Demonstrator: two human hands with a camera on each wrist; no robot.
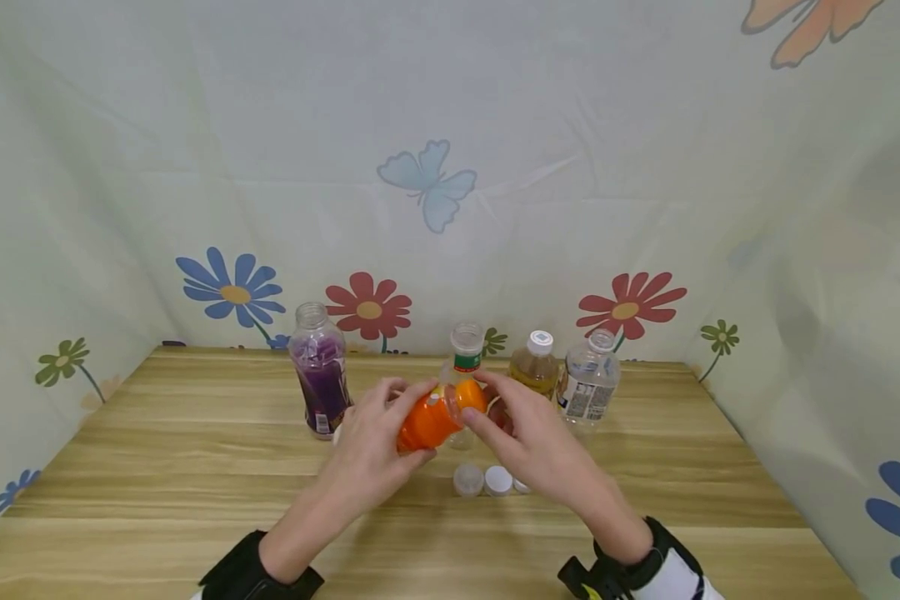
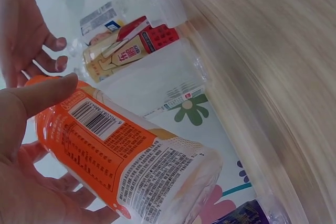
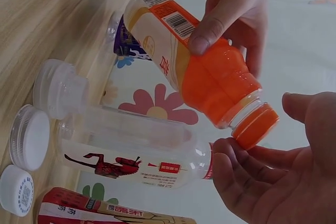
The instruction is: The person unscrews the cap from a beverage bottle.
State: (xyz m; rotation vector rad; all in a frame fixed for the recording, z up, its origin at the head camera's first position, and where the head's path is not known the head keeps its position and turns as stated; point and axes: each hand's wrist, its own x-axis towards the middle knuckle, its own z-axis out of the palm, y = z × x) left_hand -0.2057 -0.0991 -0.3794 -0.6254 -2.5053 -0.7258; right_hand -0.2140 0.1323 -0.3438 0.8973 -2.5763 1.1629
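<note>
My left hand (image 1: pixel 375 435) grips an orange-labelled drink bottle (image 1: pixel 424 422), its fingers and thumb wrapped around the body. The bottle is held tilted above the table, with its neck toward the right hand. An orange cap (image 3: pixel 255 126) sits on the neck. My right hand (image 1: pixel 543 437) is at the cap. In the right wrist view its fingertips (image 3: pixel 223 148) touch the cap's underside, while the thumb (image 3: pixel 296 106) stands apart from it. Behind the hands is a clear bottle (image 3: pixel 123 156) with a red animal picture on its label, partly hidden in the head view.
A capless purple-labelled bottle (image 1: pixel 321 383) stands at left. Toward the right are a white-capped bottle of yellowish liquid (image 1: pixel 534 367) and a clear capless bottle (image 1: pixel 591 379). A translucent cap (image 1: pixel 468 480) and white caps (image 1: pixel 498 481) lie nearer on the wooden table (image 1: pixel 157 483). A printed cloth (image 1: pixel 307 167) hangs behind.
</note>
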